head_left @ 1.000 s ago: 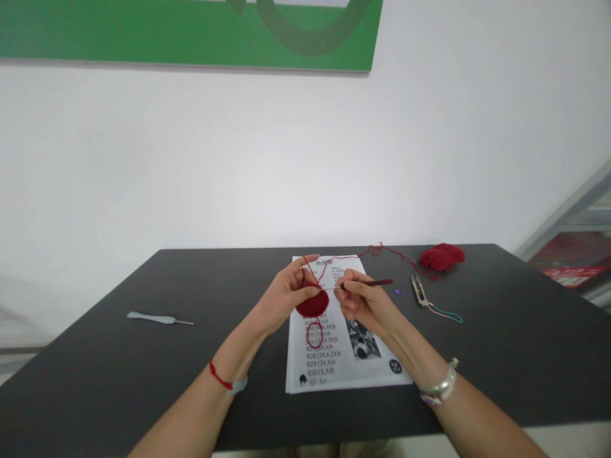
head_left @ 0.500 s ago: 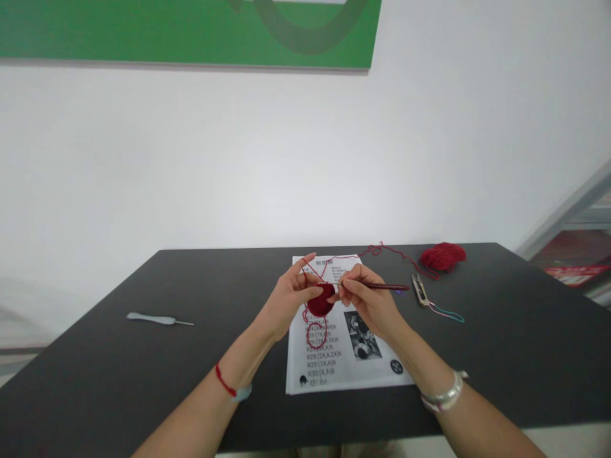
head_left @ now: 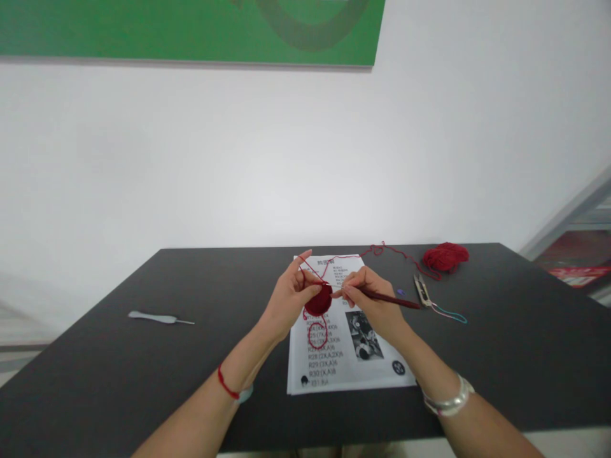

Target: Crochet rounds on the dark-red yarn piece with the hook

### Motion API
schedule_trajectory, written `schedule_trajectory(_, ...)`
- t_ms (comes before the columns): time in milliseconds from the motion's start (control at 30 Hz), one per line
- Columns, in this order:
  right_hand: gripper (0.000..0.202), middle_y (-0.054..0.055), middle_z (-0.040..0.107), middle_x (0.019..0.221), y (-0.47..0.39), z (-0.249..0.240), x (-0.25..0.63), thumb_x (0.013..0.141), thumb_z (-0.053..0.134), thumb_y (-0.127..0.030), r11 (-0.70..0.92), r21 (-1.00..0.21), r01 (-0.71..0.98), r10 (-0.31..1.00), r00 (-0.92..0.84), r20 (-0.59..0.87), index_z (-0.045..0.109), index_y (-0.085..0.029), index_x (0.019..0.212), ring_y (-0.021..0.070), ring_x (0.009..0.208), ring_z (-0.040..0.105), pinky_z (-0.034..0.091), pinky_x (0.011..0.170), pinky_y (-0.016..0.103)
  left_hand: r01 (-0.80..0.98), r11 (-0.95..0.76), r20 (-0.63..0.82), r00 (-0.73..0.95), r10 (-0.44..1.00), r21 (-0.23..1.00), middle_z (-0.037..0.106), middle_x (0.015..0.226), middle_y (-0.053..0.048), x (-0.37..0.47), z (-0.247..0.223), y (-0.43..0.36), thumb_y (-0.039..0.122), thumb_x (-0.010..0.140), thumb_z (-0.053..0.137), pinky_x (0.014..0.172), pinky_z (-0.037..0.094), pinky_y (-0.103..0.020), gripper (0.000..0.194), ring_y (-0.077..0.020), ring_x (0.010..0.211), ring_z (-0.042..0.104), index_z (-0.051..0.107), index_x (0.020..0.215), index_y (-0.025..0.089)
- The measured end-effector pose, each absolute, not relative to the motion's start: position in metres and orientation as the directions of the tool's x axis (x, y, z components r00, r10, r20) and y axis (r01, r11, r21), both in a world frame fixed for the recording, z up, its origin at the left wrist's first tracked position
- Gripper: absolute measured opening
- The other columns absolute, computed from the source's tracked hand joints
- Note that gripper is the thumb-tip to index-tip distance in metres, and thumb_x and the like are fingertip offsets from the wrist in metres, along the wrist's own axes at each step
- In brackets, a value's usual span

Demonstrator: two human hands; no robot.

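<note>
Between thumb and fingers, my left hand (head_left: 292, 291) pinches a small round dark-red crochet piece (head_left: 318, 301). Red yarn runs over the raised left index finger, and a loose loop of yarn (head_left: 317, 335) hangs below the piece. My right hand (head_left: 367, 294) grips a crochet hook (head_left: 391, 298) with a dark-red handle, its thin metal end reaching the top edge of the piece. The very tip is too small to make out. Both hands are above a printed pattern sheet (head_left: 329, 380).
A red yarn ball (head_left: 445, 257) lies at the back right, its strand trailing left across the table (head_left: 229, 280). Near it are thread snips (head_left: 422, 291) with a cord and a small purple item (head_left: 400, 292). A grey-handled crochet hook (head_left: 160, 317) lies at the left.
The hook's handle end has swung down and to the right, so the hook now slants more. My right hand has shifted slightly right; the left still holds the piece.
</note>
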State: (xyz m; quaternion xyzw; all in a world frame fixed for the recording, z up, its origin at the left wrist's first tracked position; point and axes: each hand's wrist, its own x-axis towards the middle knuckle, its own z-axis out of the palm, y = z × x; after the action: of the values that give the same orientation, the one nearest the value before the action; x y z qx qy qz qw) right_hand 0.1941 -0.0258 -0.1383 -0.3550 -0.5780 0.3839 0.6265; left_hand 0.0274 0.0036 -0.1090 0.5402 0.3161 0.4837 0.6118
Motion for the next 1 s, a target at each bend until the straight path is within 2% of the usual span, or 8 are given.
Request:
schedule_trajectory(200,0.012,-0.004,0.054,0.062,-0.029,-0.141,0.194,0.082,0.057,-0.020,0.518,-0.831,0.202,0.845,0.027,0.533,0.051,-0.022,0.071,0.0111,0.051,0.051,0.039,0.046,0.022,-0.212,-0.106,0.168,0.301,0.939,0.972,0.061,0.067,0.004,0.029,-0.115,0.004,0.013,0.067,0.068,0.061,0.041,-0.024,0.073,-0.0120,0.061,0.056,0.040,0.135,0.011)
schedule_trajectory(433,0.014,-0.003,0.057,0.066,-0.032,-0.142,0.184,0.084,0.050,-0.013,0.732,-0.524,0.436,0.615,-0.089,0.784,0.048,-0.023,0.075,0.0111,0.057,0.054,0.044,0.055,0.023,-0.058,-0.245,0.251,0.194,0.948,0.968,0.058,0.067,0.005,0.033,-0.124,0.004,0.016,0.071,0.062,0.067,0.043,-0.027,0.067,-0.0128,0.065,0.055,0.041,0.134,0.010)
schedule_trajectory(500,0.013,-0.003,0.058,0.068,-0.031,-0.144,0.184,0.084,0.051,-0.013,0.714,-0.554,0.429,0.636,-0.066,0.769,0.049,-0.023,0.075,0.0112,0.057,0.054,0.044,0.055,0.023,-0.015,-0.275,0.273,0.184,0.944,0.961,0.059,0.068,0.004,0.033,-0.125,0.005,0.017,0.072,0.062,0.069,0.044,-0.028,0.066,-0.0136,0.067,0.056,0.042,0.134,0.009)
schedule_trajectory(633,0.014,-0.004,0.054,0.063,-0.029,-0.149,0.186,0.085,0.052,-0.017,0.549,-0.762,0.344,0.799,0.053,0.599,0.049,-0.023,0.073,0.0111,0.051,0.051,0.040,0.046,0.022,0.034,-0.304,0.292,0.194,0.937,0.952,0.060,0.067,0.004,0.032,-0.125,0.006,0.014,0.072,0.062,0.073,0.045,-0.030,0.067,-0.0136,0.065,0.056,0.041,0.136,0.010)
schedule_trajectory(700,0.013,-0.003,0.054,0.064,-0.028,-0.149,0.186,0.086,0.051,-0.017,0.582,-0.731,0.356,0.777,0.022,0.629,0.050,-0.023,0.074,0.0121,0.054,0.053,0.042,0.049,0.023,0.059,-0.309,0.295,0.174,0.939,0.949,0.060,0.065,0.005,0.032,-0.124,0.006,0.013,0.071,0.063,0.075,0.045,-0.030,0.067,-0.0135,0.065,0.057,0.044,0.135,0.012)
schedule_trajectory(767,0.013,0.000,0.058,0.071,-0.028,-0.149,0.185,0.086,0.050,-0.013,0.698,-0.589,0.407,0.673,-0.091,0.734,0.051,-0.023,0.078,0.0138,0.062,0.057,0.046,0.057,0.025,0.065,-0.300,0.286,0.162,0.944,0.952,0.061,0.064,0.005,0.032,-0.122,0.005,0.012,0.069,0.066,0.075,0.045,-0.029,0.068,-0.0136,0.065,0.057,0.046,0.135,0.013)
schedule_trajectory(867,0.014,0.002,0.059,0.076,-0.027,-0.149,0.186,0.089,0.047,-0.011,0.804,-0.405,0.435,0.543,-0.260,0.799,0.051,-0.023,0.084,0.0153,0.068,0.056,0.047,0.062,0.027,-0.027,-0.187,0.188,0.249,0.950,0.982,0.063,0.064,0.005,0.029,-0.118,0.005,0.013,0.067,0.070,0.069,0.044,-0.027,0.076,-0.0130,0.063,0.057,0.043,0.138,0.012)
schedule_trajectory(1000,0.016,0.002,0.056,0.076,-0.023,-0.151,0.190,0.092,0.044,-0.011,0.851,-0.309,0.425,0.483,-0.398,0.780,0.051,-0.024,0.085,0.0154,0.068,0.052,0.044,0.061,0.027,-0.185,0.194,-0.076,0.504,0.860,0.964,0.064,0.063,0.003,0.020,-0.113,0.010,0.011,0.058,0.078,0.061,0.040,-0.023,0.085,-0.0098,0.057,0.055,0.043,0.136,0.008)
